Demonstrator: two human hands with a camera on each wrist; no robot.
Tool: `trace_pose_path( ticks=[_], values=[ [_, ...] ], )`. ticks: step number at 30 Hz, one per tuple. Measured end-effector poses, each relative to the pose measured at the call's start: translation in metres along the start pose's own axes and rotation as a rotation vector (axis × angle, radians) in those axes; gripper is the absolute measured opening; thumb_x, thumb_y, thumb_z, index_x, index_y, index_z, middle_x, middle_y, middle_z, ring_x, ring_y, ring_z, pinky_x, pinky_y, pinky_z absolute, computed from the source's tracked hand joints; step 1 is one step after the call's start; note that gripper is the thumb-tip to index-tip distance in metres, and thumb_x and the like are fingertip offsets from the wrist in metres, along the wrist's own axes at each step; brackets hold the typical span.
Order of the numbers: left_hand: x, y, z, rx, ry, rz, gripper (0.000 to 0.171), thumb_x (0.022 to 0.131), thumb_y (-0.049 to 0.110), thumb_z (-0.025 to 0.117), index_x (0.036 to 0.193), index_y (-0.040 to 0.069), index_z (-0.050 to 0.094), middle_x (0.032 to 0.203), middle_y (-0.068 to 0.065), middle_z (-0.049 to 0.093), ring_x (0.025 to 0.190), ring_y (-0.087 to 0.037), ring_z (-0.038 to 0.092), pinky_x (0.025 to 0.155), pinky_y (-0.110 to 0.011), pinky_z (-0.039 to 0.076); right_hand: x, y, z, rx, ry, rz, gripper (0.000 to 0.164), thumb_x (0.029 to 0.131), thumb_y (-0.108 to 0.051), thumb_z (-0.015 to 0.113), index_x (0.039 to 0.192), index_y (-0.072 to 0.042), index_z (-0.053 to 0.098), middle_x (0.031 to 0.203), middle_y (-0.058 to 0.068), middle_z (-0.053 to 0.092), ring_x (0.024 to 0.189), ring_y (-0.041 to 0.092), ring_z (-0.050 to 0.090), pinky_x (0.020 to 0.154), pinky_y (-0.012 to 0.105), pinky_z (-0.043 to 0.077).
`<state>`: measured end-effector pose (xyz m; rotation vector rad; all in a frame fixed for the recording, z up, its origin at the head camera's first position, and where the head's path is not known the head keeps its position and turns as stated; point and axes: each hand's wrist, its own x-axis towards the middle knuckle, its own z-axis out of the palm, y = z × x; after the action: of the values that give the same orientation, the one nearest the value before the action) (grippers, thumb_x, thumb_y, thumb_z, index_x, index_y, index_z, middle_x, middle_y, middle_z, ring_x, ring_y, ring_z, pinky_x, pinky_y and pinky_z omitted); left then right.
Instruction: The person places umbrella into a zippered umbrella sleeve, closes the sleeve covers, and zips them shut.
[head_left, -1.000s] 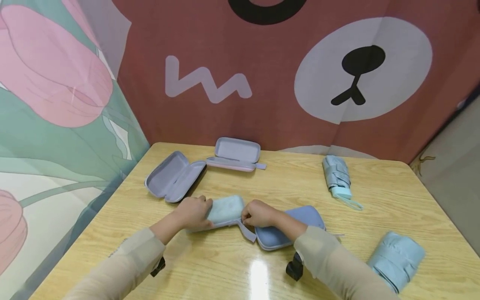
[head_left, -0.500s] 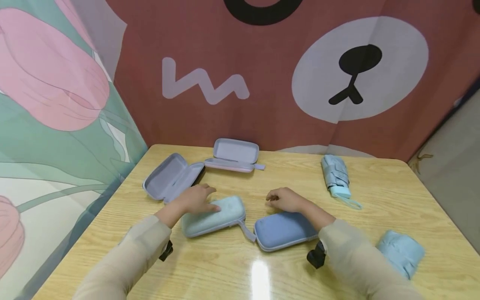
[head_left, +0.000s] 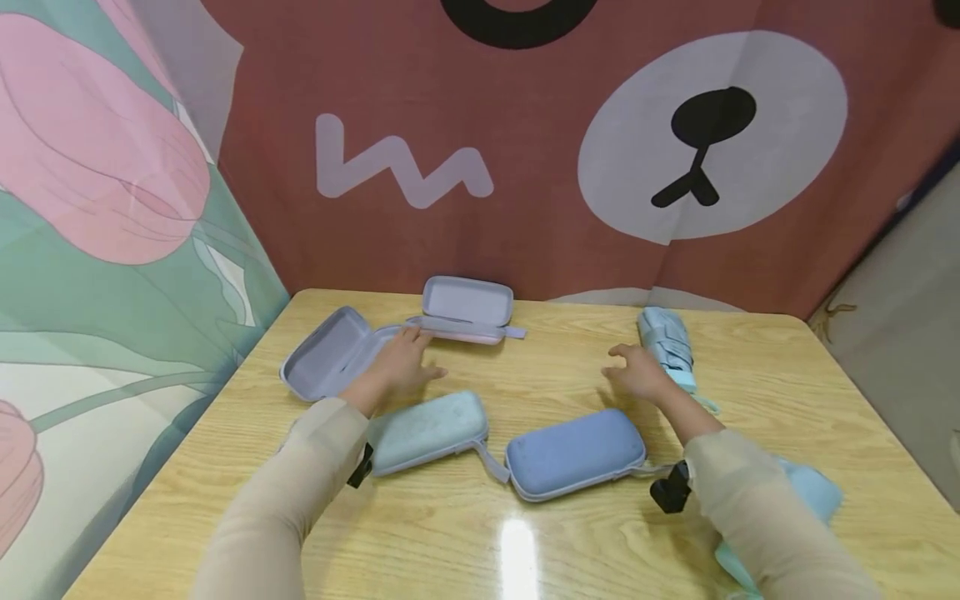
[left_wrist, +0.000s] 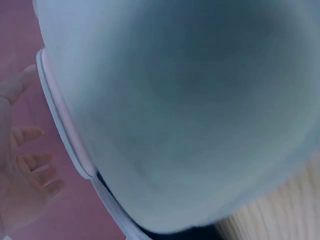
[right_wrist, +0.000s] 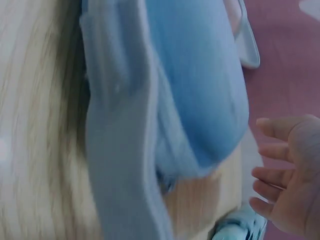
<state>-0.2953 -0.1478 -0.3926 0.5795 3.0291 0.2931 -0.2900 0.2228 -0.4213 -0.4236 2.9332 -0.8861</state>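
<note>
Mint-green, rounded oblong zip case [head_left: 431, 432] lies closed on the pale wood-grain table [head_left: 420, 542], its grey fabric strap [head_left: 491, 462] ending just beside a closed blue oblong zip case [head_left: 577, 454]. Over the far side of the mint one, the left hand [head_left: 405, 362] hangs with fingers apart and nothing held. It covers part of an open grey hard-shell case [head_left: 318, 358] (whether it touches that, I cannot tell). Behind stands an open lilac-grey case [head_left: 468, 302] with a pinkish outer edge. Right hand [head_left: 637, 372], its fingers likewise spread and grasping nothing, is close to a folded light-blue fabric umbrella [head_left: 666, 337]; contact is unclear. Another light-blue fabric bundle [head_left: 813, 492] is partly hidden by the beige right sleeve [head_left: 765, 508].
</note>
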Motion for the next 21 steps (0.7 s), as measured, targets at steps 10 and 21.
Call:
trace_pose_path(
  ticks=[10, 21],
  values=[
    [0.016, -0.005, 0.0, -0.023, -0.063, -0.087, 0.073, 0.083, 0.043, 0.051, 0.137, 0.004, 0.022, 0.138, -0.023, 0.014, 0.126, -0.038, 0.006, 0.099, -0.049, 0.011, -0.012, 0.027, -0.01, -0.06, 0.121, 0.214, 0.059, 0.085, -0.021, 0.05, 0.125, 0.017, 0.028, 0.12, 0.039, 0.029, 0.108, 0.053, 0.021, 0.087, 0.06, 0.017],
    [0.033, -0.008, -0.009, -0.001, -0.225, -0.128, 0.067, 0.087, 0.038, 0.047, 0.138, 0.004, 0.017, 0.139, -0.022, 0.014, 0.125, -0.037, 0.012, 0.098, -0.048, 0.018, -0.027, 0.041, -0.014, -0.04, 0.168, 0.456, 0.067, 0.083, -0.025, 0.048, 0.121, 0.023, 0.022, 0.109, 0.043, 0.029, 0.099, 0.055, 0.028, 0.076, 0.056, 0.032]
  ],
)
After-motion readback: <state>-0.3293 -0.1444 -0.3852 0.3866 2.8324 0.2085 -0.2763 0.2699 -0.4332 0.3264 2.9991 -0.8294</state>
